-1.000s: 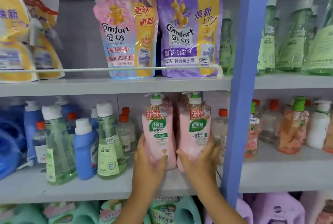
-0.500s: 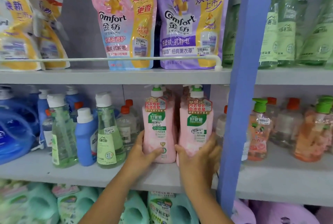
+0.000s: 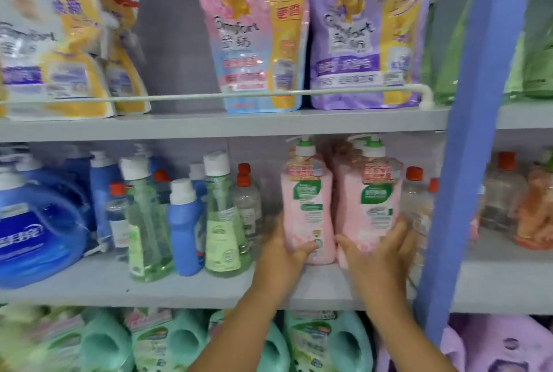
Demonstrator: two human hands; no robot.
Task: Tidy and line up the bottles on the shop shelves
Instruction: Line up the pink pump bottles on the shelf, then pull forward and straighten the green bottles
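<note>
With the left hand (image 3: 284, 247) gripping the left pink bottle (image 3: 306, 207) and the right hand (image 3: 378, 249) the right pink bottle (image 3: 369, 207) on the middle shelf (image 3: 89, 285), slide both low, labels forward, bases level.

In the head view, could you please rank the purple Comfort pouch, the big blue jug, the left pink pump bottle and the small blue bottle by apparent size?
1. purple Comfort pouch
2. big blue jug, cut off by the frame edge, so its rank is unsure
3. left pink pump bottle
4. small blue bottle
</note>
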